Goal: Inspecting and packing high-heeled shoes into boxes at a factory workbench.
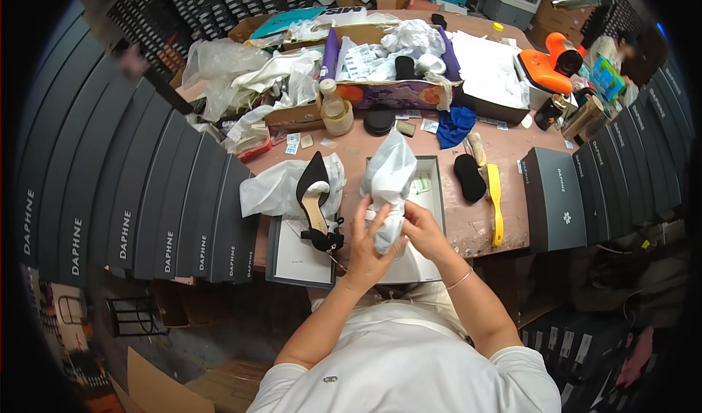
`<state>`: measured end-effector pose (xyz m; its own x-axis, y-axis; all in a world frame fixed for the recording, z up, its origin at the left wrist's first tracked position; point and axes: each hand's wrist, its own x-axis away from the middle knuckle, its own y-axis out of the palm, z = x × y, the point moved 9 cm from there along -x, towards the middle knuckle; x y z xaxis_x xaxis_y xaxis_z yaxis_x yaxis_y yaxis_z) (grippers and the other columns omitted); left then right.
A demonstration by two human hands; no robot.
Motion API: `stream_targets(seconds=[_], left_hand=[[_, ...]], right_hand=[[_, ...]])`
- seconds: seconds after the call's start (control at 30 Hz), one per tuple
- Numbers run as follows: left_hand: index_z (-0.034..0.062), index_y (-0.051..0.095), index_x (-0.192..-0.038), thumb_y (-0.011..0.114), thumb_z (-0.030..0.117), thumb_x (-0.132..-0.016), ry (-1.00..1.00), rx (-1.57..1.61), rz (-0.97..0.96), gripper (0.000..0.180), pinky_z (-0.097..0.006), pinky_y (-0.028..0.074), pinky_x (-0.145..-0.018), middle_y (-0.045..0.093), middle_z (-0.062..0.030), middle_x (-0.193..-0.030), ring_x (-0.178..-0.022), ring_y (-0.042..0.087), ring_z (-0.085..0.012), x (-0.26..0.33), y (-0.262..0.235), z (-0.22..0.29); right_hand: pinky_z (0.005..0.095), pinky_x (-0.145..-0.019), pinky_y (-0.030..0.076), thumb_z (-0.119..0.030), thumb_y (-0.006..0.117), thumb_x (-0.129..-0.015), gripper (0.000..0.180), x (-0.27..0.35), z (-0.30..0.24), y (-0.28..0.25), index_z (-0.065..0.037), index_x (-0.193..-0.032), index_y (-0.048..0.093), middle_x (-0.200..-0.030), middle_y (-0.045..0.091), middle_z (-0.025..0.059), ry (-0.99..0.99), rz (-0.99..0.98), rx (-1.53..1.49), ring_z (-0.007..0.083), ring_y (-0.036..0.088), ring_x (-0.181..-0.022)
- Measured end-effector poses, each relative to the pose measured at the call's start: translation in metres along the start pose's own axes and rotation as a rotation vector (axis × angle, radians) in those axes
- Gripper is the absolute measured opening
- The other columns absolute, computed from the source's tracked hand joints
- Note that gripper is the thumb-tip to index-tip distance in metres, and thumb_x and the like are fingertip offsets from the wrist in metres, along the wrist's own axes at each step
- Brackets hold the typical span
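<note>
Tissue-wrapped bundle [389,186], white and crumpled, is held upright above the open shoe box [431,193] at the near edge of the tabletop [504,149], gripped from both sides: the left hand [365,243] is closed around its lower end and the right hand [423,228] is pinched on the paper beside it. What is inside the paper cannot be told. A black pointed high-heeled shoe [316,193] is laid uncovered on loose tissue paper [274,190] just left of the box, over the box lid [296,256]. Judged from this, one item is mostly wrapped and not yet set in the box, while the black shoe remains unwrapped. A yellow shoehorn [495,202] and a black insert [469,177] are lying to the right.
</note>
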<state>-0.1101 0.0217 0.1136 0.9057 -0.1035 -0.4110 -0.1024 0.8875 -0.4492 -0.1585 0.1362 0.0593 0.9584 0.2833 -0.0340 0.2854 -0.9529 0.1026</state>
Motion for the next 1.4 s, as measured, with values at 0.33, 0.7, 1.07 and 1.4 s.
stream_targets(seconds=[0.33, 0.7, 1.07, 1.4], left_hand=[[0.0014, 0.019, -0.143, 0.080, 0.024, -0.074, -0.231, 0.556, 0.072, 0.094, -0.036, 0.035, -0.104, 0.041, -0.0151, -0.133, -0.124, 0.042, -0.0246, -0.061, -0.009, -0.009], [0.0067, 0.054, -0.119, 0.062, 0.037, -0.078, -0.664, 1.380, 0.596, 0.052, -0.037, 0.045, -0.095, 0.058, -0.0067, -0.119, -0.109, 0.057, -0.0238, -0.029, -0.007, -0.120], [0.0094, 0.046, -0.133, 0.057, 0.041, -0.076, -0.392, 1.433, 0.574, 0.066, -0.047, 0.040, -0.104, 0.053, -0.0092, -0.131, -0.123, 0.050, -0.0291, -0.011, -0.057, -0.080], [0.0076, 0.045, -0.135, 0.058, 0.054, -0.078, -0.468, 1.583, 0.465, 0.075, -0.052, 0.039, -0.105, 0.050, -0.0139, -0.135, -0.123, 0.049, -0.0352, 0.017, -0.065, -0.112]], right_hand=[[0.0366, -0.080, 0.040, -0.001, 0.065, -0.074, 0.028, 0.001, -0.079, -0.008, -0.007, -0.101, 0.061, -0.094, 0.060, 0.0077, -0.682, -0.004, 0.926, 0.0251, 0.057, -0.088], [0.0361, -0.081, 0.048, -0.001, 0.065, -0.080, 0.019, 0.040, -0.056, 0.058, -0.003, -0.099, 0.065, -0.088, 0.062, 0.0099, -0.442, 0.145, 0.515, 0.0247, 0.060, -0.091], [0.0255, -0.059, 0.054, -0.021, 0.064, -0.091, 0.032, -0.009, -0.032, -0.025, 0.004, -0.112, 0.058, -0.089, 0.064, 0.0046, 0.047, 0.066, 0.030, 0.0117, 0.062, -0.073], [0.0308, -0.066, 0.053, -0.019, 0.067, -0.088, 0.036, 0.038, -0.050, -0.025, -0.002, -0.118, 0.056, -0.109, 0.061, 0.0089, 0.153, -0.139, 0.164, 0.0150, 0.063, -0.076]])
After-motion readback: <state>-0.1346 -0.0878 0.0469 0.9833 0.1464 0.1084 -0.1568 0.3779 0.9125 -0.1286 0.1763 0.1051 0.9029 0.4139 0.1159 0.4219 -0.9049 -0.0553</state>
